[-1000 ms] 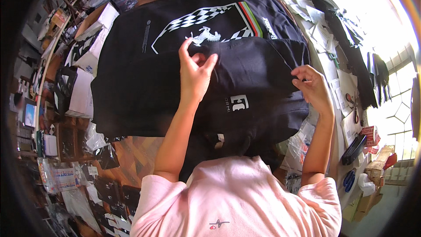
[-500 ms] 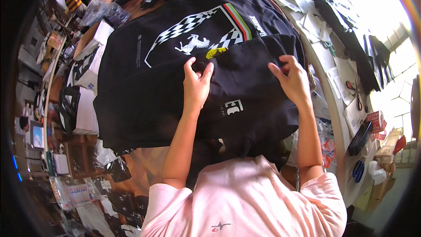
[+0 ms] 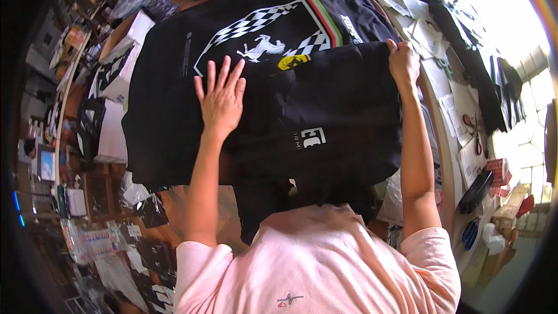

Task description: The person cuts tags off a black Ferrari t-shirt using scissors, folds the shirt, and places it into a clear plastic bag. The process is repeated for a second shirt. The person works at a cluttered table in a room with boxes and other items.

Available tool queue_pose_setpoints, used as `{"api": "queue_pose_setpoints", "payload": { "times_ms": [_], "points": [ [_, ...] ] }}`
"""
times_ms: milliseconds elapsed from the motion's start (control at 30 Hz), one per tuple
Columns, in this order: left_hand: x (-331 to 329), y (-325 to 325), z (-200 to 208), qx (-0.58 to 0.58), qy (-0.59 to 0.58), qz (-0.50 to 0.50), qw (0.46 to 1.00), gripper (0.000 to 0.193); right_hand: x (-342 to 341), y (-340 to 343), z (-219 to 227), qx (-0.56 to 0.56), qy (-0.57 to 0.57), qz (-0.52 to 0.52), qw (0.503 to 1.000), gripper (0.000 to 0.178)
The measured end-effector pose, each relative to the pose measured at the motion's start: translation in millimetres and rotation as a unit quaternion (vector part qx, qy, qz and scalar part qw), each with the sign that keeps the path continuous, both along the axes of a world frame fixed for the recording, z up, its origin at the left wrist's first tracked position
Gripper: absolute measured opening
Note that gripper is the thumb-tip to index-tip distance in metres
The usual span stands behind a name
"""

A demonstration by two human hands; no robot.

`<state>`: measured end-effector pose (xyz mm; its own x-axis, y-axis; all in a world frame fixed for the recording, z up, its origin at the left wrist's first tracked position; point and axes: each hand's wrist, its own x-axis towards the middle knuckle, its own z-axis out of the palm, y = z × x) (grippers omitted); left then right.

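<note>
Black cloth garment with a white checkered print (image 3: 160,61) is laid out right in front of the person, with a black fabric layer with a white logo (image 3: 349,102) over its near part. Left hand (image 3: 221,104)'s over the cloth toward the left, fingers spread. Right hand (image 3: 403,63) is pinching the layer's far right corner. Pale cardboard box (image 3: 111,139) off left, red-and-white tape roll (image 3: 497,171) off right.

From my remote seat, I take the garment (image 3: 349,99) as landmark. The left hand (image 3: 222,104) lies on its left part, the right hand (image 3: 403,63) at its right edge. A carton (image 3: 112,134) stands left of it, plastic bags (image 3: 132,1) beyond its far left corner. To its right I spot scissors (image 3: 475,132) and a tape roll (image 3: 497,171) (loose papers (image 3: 419,36), too).
</note>
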<state>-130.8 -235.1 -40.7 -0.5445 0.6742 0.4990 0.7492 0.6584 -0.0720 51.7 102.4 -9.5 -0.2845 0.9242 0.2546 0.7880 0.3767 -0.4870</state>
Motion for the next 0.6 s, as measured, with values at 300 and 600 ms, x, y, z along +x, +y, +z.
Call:
{"api": "queue_pose_setpoints", "payload": {
  "times_ms": [300, 600],
  "points": [
    [-91, -76, 6, 0.141, -0.047, -0.093, 0.985, 0.012, -15, 13, 1, 0.019, 0.065, 0.008, 0.998, 0.038],
    [-129, -137, 4, 0.048, -0.008, -0.022, 0.999, 0.029, -14, 45, -36, 0.161, -0.031, 0.067, 0.984, 0.032]
  ]
}}
